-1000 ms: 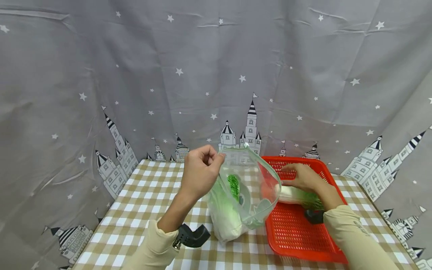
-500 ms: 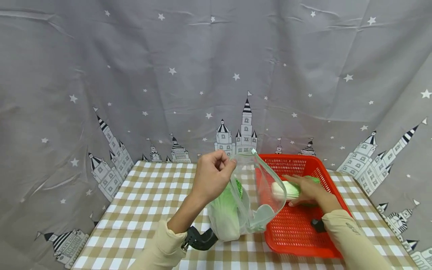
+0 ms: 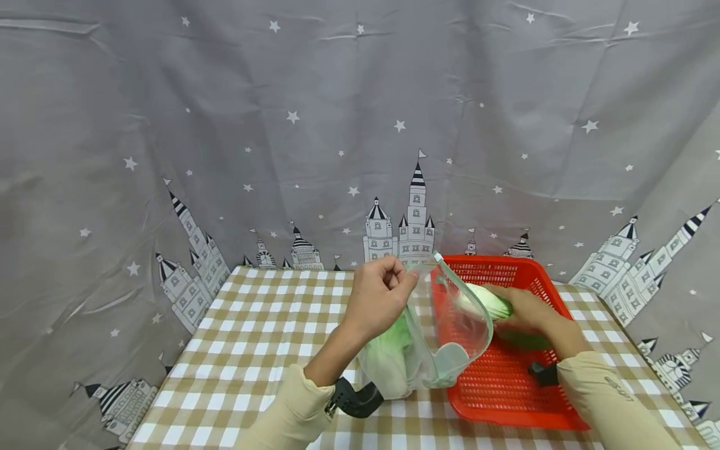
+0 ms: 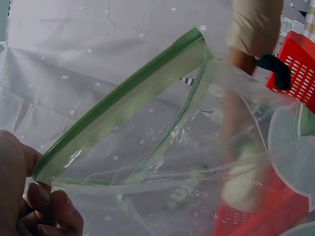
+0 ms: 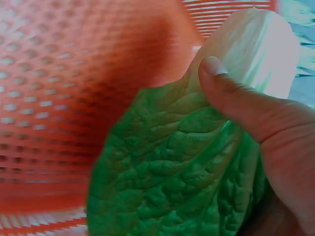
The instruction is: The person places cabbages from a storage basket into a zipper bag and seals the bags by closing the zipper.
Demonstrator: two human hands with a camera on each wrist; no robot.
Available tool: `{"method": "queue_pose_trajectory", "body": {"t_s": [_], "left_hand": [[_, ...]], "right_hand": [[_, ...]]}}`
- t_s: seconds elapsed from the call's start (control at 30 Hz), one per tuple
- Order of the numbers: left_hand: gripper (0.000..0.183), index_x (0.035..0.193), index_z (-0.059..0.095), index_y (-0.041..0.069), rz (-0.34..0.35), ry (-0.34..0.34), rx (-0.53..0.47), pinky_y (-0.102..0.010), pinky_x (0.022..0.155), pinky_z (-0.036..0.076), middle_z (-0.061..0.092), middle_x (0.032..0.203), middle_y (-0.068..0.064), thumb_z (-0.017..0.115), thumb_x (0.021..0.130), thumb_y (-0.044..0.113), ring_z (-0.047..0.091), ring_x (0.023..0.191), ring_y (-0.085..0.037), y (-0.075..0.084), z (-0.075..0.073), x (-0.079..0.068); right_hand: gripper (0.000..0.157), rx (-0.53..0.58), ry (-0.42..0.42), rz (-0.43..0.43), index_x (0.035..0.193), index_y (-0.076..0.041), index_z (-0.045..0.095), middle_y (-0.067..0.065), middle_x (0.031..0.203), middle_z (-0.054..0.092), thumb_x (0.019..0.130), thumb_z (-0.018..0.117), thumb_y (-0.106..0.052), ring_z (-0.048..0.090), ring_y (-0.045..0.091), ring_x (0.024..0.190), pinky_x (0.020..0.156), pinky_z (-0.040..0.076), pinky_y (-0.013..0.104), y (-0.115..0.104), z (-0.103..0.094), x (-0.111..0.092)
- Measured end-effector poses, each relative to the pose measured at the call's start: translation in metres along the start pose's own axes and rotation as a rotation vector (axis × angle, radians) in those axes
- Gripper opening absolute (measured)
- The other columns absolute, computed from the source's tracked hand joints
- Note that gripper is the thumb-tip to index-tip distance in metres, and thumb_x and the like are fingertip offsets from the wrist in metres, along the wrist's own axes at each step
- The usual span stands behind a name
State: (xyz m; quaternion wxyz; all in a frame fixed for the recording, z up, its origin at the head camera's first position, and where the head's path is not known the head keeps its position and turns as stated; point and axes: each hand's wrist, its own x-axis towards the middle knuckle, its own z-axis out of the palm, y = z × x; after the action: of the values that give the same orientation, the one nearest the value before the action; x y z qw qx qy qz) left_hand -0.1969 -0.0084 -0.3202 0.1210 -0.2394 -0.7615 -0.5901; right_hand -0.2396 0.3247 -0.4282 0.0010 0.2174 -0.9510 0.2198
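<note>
My left hand pinches the rim of a clear zip bag with a green zip strip. The bag's mouth gapes toward the right, as its green zip edge shows in the left wrist view. Inside the bag, a napa cabbage stands with its white base down, partly hidden by my left hand and wrist. My right hand grips another napa cabbage over the red basket. In the right wrist view my thumb lies across this cabbage, between white stem and green leaf.
A brown-and-white checked cloth covers the table. Behind it hangs a grey curtain with stars and castles. Dark wrist mounts sit on both wrists; the right one hangs over the basket.
My right hand has closed round the napa cabbage and raised its white end from the basket floor toward the bag. My left hand has moved right with the bag's rim.
</note>
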Motion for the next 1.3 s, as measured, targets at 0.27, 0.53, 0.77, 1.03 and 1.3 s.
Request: {"method": "queue_pose_trajectory", "body": {"t_s": [0.27,0.53,0.77,1.03,1.3], "left_hand": [[0.028,0.064,0.053,0.011,-0.01,0.001,0.033,-0.026,0.049,0.035,0.038,0.048,0.005,0.067,0.088,0.014,0.038,0.044,-0.007,0.003,0.003,0.002],[0.022,0.069,0.055,0.012,0.015,-0.047,0.056,-0.026,0.05,0.036,0.043,0.053,0.004,0.064,0.089,0.017,0.041,0.048,-0.008,0.007,0.012,0.014],[0.023,0.069,0.055,0.011,0.008,-0.045,0.055,-0.025,0.051,0.036,0.042,0.052,0.004,0.064,0.089,0.017,0.04,0.047,-0.008,0.007,0.017,0.015],[0.024,0.069,0.054,0.011,-0.013,-0.022,0.07,-0.025,0.05,0.035,0.041,0.051,0.005,0.064,0.09,0.017,0.04,0.047,-0.007,0.007,0.016,0.015],[0.025,0.068,0.053,0.011,-0.024,0.01,0.09,-0.025,0.049,0.034,0.04,0.05,0.004,0.063,0.09,0.015,0.04,0.046,-0.008,0.006,0.009,0.007]], "right_hand": [[0.08,-0.048,0.07,-0.072,0.138,-0.006,0.051,0.008,0.102,0.066,0.069,0.089,-0.018,0.057,0.022,0.083,0.074,0.047,0.043,-0.036,-0.064,-0.003],[0.089,-0.206,0.139,-0.038,0.146,-0.018,0.045,0.014,0.108,0.063,0.07,0.09,-0.027,0.059,0.029,0.086,0.068,0.045,0.046,-0.083,-0.131,-0.025],[0.092,-0.329,0.091,0.019,0.145,-0.022,0.047,0.012,0.109,0.067,0.068,0.087,-0.05,0.061,0.028,0.085,0.062,0.045,0.043,-0.129,-0.158,-0.034],[0.086,-0.455,0.064,-0.099,0.138,-0.025,0.058,0.011,0.105,0.066,0.061,0.088,-0.05,0.055,0.034,0.086,0.07,0.043,0.048,-0.164,-0.158,-0.026],[0.079,-0.542,-0.026,-0.135,0.13,-0.031,0.065,0.004,0.09,0.057,0.056,0.089,-0.039,0.056,0.028,0.075,0.067,0.047,0.05,-0.203,-0.135,-0.01]]}}
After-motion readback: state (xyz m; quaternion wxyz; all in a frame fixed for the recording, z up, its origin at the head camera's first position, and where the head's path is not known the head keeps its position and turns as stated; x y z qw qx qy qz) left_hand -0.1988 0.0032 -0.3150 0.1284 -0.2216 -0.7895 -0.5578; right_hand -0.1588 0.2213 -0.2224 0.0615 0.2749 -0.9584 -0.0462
